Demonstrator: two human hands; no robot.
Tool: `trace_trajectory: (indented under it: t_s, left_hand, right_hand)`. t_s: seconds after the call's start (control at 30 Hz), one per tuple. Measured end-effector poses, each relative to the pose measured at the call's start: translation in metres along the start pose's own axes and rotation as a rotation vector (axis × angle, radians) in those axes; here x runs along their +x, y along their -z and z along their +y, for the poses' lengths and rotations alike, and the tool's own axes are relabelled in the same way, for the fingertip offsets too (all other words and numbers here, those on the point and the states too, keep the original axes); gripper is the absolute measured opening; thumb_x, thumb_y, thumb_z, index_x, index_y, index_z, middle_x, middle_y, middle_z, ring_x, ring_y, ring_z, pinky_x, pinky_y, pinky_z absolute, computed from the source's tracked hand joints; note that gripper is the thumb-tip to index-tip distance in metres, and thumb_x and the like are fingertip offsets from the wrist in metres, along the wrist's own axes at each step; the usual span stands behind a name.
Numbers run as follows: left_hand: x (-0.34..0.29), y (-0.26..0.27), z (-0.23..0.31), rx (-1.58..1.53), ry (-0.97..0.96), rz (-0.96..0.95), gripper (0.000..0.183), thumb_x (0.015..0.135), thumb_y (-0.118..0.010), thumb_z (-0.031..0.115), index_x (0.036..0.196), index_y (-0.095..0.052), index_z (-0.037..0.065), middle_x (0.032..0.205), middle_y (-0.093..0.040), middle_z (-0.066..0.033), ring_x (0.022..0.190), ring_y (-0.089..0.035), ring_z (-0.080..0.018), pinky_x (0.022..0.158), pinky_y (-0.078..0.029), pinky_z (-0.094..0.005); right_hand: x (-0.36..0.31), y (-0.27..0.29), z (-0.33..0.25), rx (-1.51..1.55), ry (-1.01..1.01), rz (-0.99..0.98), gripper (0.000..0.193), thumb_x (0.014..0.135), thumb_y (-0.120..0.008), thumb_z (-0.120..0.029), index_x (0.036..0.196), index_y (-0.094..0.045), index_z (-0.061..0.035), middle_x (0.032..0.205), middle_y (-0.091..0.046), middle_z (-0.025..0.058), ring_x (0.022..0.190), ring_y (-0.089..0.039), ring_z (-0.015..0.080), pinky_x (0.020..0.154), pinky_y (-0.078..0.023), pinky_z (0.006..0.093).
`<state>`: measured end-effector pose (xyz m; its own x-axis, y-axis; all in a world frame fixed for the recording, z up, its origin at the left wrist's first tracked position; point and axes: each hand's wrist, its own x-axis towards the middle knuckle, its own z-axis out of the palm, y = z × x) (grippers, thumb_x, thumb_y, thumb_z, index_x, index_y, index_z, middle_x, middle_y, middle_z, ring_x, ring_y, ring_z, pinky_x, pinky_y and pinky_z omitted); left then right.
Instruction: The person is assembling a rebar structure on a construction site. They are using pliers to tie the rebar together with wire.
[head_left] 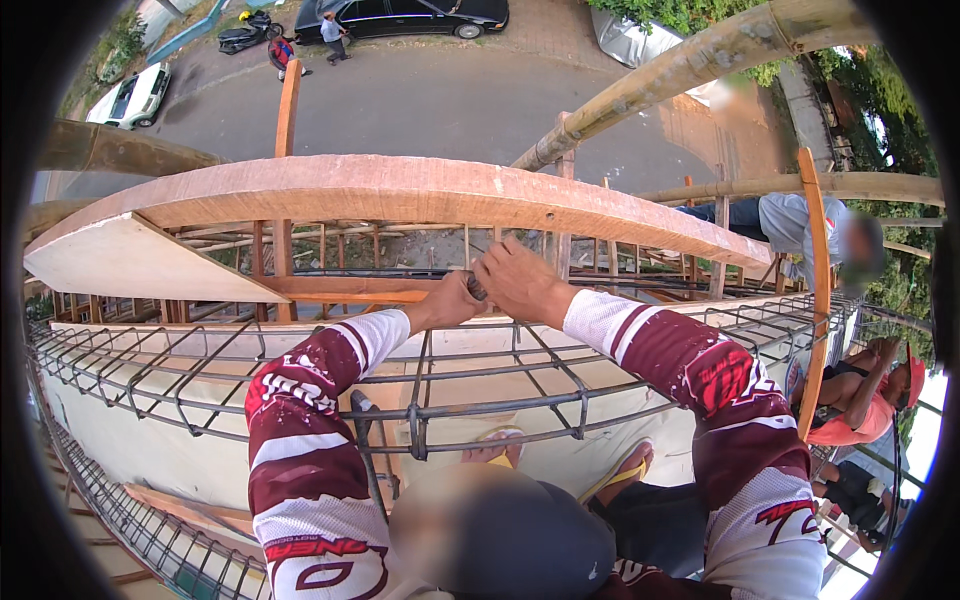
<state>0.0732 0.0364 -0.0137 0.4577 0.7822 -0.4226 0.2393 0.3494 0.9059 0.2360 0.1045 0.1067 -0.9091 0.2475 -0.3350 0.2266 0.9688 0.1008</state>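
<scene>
Both arms, in maroon and white sleeves, reach forward over a rebar cage (500,400) to the near side of a long wooden beam (400,190). My left hand (447,302) is closed around a short dark piece (477,287), whose kind I cannot make out. Against it, from the right, my right hand (520,280) presses with bent fingers. What the right fingers grip is hidden. Just beyond the hands, thin dark rods run below the beam. A dark bar-shaped tool with a thicker end (363,402) stands by the cage, below my left forearm.
A pale plywood piece (140,262) leans under the beam at left. Bamboo poles (690,75) and an upright plank (817,290) stand around. My sandalled feet (632,465) rest on pale boards. Co-workers are at right (800,225), (860,400). A street with a black car (400,15) lies below.
</scene>
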Motion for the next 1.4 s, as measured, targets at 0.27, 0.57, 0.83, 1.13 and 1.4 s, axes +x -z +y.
trace_trajectory:
  t_s: [0.27, 0.57, 0.83, 1.13, 1.4]
  left_hand:
    - [0.002, 0.006, 0.01, 0.129, 0.231, -0.016, 0.029, 0.081, -0.077, 0.021, 0.091, -0.066, -0.004, 0.076, -0.065, -0.009, 0.075, -0.063, -0.0181, 0.072, -0.051, -0.035]
    - [-0.002, -0.014, 0.003, 0.297, -0.013, 0.126, 0.042, 0.085, -0.076, 0.036, 0.104, -0.067, 0.0, 0.091, -0.071, -0.022, 0.09, -0.067, -0.0408, 0.086, -0.049, -0.0496]
    - [-0.011, -0.014, 0.01, 0.27, 0.058, 0.267, 0.052, 0.074, -0.085, 0.041, 0.099, -0.065, 0.0, 0.087, -0.071, -0.0196, 0.086, -0.068, -0.0392, 0.079, -0.052, -0.0482]
    - [0.004, -0.016, -0.026, 0.195, -0.095, 0.183, 0.022, 0.081, -0.074, 0.016, 0.09, -0.061, 0.0, 0.077, -0.064, -0.0158, 0.07, -0.058, -0.0307, 0.068, -0.048, -0.0407]
    - [0.001, -0.009, -0.012, 0.018, 0.03, 0.024, 0.032, 0.08, -0.077, 0.021, 0.096, -0.061, -0.001, 0.082, -0.063, -0.0093, 0.074, -0.055, -0.0191, 0.07, -0.047, -0.0364]
  right_hand:
    - [0.006, -0.023, 0.028, 0.212, 0.082, -0.086, 0.033, 0.094, -0.056, -0.026, 0.112, -0.067, -0.0016, 0.089, -0.069, 0.012, 0.086, -0.071, 0.0304, 0.077, -0.055, 0.0461]
    - [0.007, 0.017, 0.014, 0.355, -0.154, -0.202, 0.041, 0.097, -0.056, -0.04, 0.091, -0.073, -0.0038, 0.084, -0.073, 0.0193, 0.083, -0.074, 0.0331, 0.075, -0.056, 0.0463]
    - [0.028, 0.003, 0.022, 0.496, -0.32, -0.499, 0.05, 0.103, -0.046, -0.045, 0.099, -0.075, -0.0046, 0.093, -0.075, 0.0135, 0.089, -0.073, 0.0336, 0.083, -0.055, 0.0465]
    - [0.004, 0.009, -0.002, 0.02, -0.108, -0.21, 0.043, 0.099, -0.054, -0.042, 0.114, -0.071, -0.0058, 0.106, -0.068, 0.0115, 0.098, -0.065, 0.0301, 0.091, -0.048, 0.0472]
    - [0.017, 0.009, 0.023, 0.42, -0.132, -0.483, 0.044, 0.098, -0.053, -0.041, 0.103, -0.074, -0.0038, 0.105, -0.072, 0.0195, 0.101, -0.069, 0.0325, 0.09, -0.052, 0.0463]
